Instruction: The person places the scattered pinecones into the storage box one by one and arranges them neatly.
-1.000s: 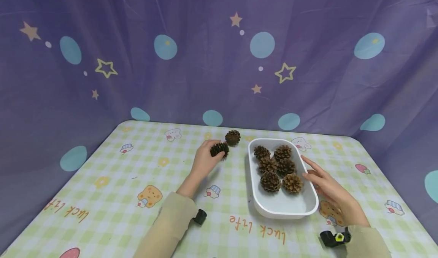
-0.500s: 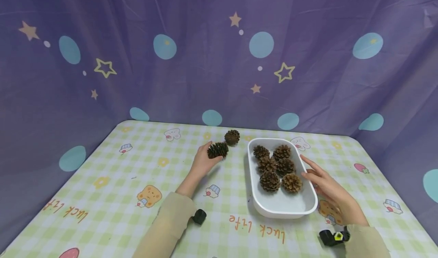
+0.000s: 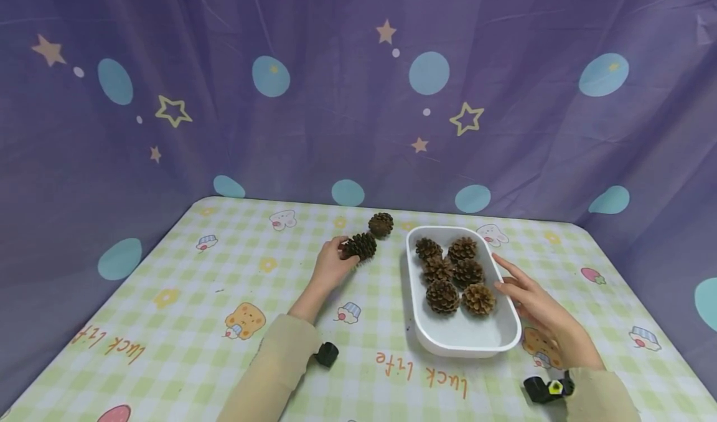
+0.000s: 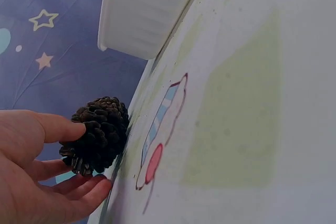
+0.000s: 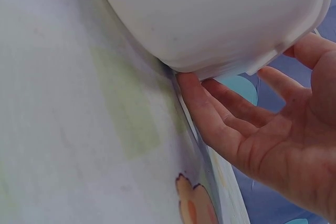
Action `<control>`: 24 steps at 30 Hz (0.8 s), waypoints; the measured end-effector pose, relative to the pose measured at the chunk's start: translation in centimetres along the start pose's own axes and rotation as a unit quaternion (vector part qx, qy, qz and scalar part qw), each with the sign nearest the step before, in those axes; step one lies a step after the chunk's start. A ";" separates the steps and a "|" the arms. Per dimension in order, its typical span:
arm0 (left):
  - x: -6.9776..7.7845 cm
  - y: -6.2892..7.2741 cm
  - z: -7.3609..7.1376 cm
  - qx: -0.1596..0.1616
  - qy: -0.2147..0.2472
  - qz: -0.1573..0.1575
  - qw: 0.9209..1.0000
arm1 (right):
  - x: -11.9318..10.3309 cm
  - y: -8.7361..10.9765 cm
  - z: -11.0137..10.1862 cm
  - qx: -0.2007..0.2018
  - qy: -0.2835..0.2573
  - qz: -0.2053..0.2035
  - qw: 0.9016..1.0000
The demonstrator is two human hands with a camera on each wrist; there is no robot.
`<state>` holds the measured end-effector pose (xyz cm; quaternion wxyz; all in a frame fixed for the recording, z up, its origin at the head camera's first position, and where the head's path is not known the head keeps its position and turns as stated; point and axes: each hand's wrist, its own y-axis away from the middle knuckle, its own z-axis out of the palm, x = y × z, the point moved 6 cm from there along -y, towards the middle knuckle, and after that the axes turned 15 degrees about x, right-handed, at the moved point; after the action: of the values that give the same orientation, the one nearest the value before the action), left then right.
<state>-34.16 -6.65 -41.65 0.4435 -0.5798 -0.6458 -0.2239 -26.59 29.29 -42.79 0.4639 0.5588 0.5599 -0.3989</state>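
Observation:
My left hand [image 3: 332, 266] holds a dark brown pine cone [image 3: 361, 246] at the table's back middle. In the left wrist view the thumb lies against the side of the pine cone [image 4: 102, 132], while the fingers [image 4: 86, 195] reach behind and under it. A second pine cone [image 3: 381, 225] stands just behind. The white tray [image 3: 426, 338], right of centre, bears several pine cones [image 3: 442, 296] in its far and middle parts. My right hand [image 3: 538, 304] rests along the tray's right side, its extended fingertips touching the wall and rim; the right wrist view shows these fingers [image 5: 215, 114] fairly straight.
A checked tablecloth [image 3: 196, 347] with cartoon prints covers the table. Behind and beside it hangs a purple curtain [image 3: 336, 129] with stars and blue dots. Black wrist cameras [image 3: 327, 354] sit at both sleeves.
The pine cone at my left hand has turned, showing more of itself, and my left fingers have shifted slightly back toward the left. My right hand and the tray stay put.

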 end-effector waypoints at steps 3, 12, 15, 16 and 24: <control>-0.1 -0.1 0.0 0.002 -0.003 -0.001 1.000 | 0.1 0.0 0.0 0.003 -0.001 0.004 1.000; 0.2 -0.1 -0.3 0.020 0.003 -0.006 1.000 | -0.2 0.1 0.1 -0.006 0.001 -0.005 1.000; 0.5 0.0 -0.5 0.021 0.003 -0.004 1.000 | -0.3 0.1 0.1 -0.005 0.000 -0.005 1.000; 0.6 0.0 -0.5 0.022 0.002 -0.001 1.000 | -0.2 0.1 0.1 -0.006 0.000 -0.005 1.000; 1.6 0.1 -1.0 0.019 0.010 0.019 1.000 | 0.0 0.0 0.0 -0.003 0.010 -0.006 1.000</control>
<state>-33.69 -6.53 -39.85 0.4650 -0.5808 -0.6347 -0.2086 -26.55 29.32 -42.75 0.4577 0.5582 0.5686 -0.3946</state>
